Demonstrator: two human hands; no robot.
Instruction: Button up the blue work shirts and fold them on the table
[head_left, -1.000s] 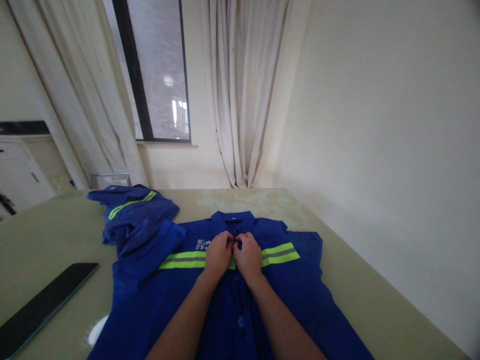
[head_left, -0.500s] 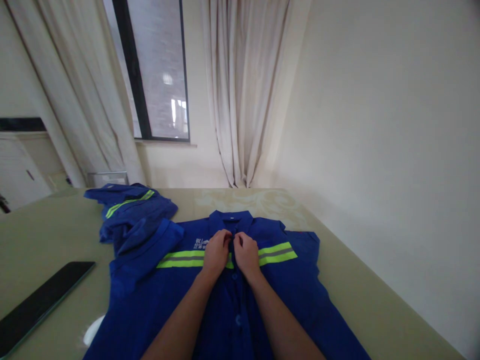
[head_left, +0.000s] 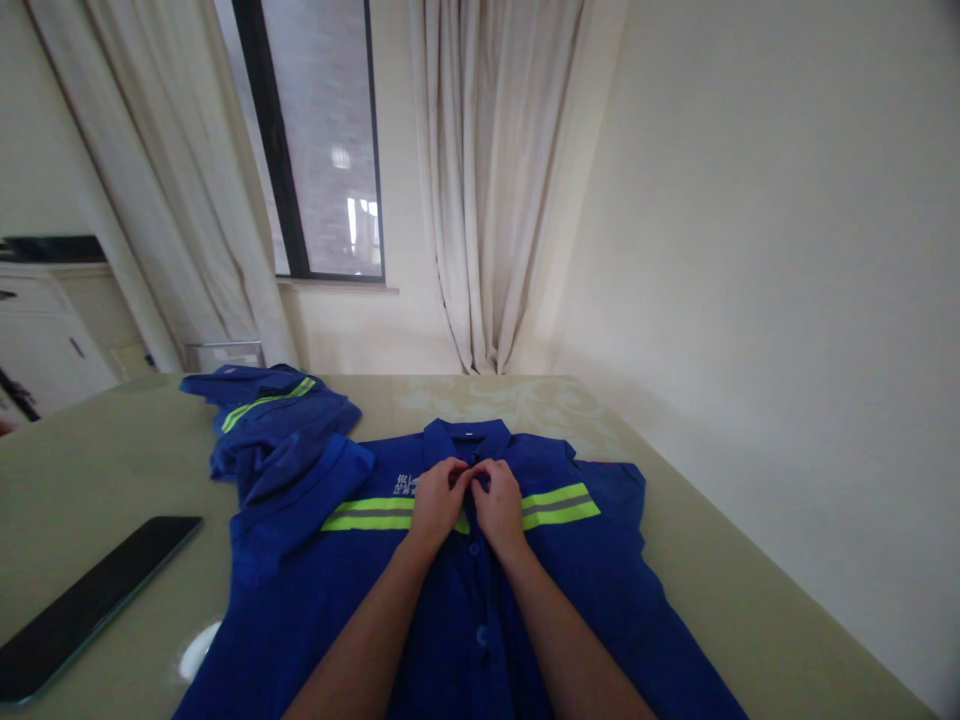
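A blue work jacket (head_left: 600,570) with a yellow-green and grey reflective band lies front up on the table, its collar pointing away from me. My left hand (head_left: 439,500) and my right hand (head_left: 496,500) meet at the front placket just below the collar. Both are closed, fingertips pinching the placket edges close together. Whatever button sits between the fingertips is hidden. Lower down, buttons (head_left: 481,635) show along the placket. White lettering (head_left: 405,484) is on the chest beside my left hand.
A crumpled blue garment (head_left: 281,430) with a reflective stripe lies at the back left. A dark flat tablet-like object (head_left: 97,605) rests on the table (head_left: 712,530) at left. The wall (head_left: 787,300) runs along the right edge; curtains (head_left: 495,200) hang behind.
My fingertips have drawn closer together at the placket and now touch. The whole view has shifted slightly; the jacket and the other things lie as before.
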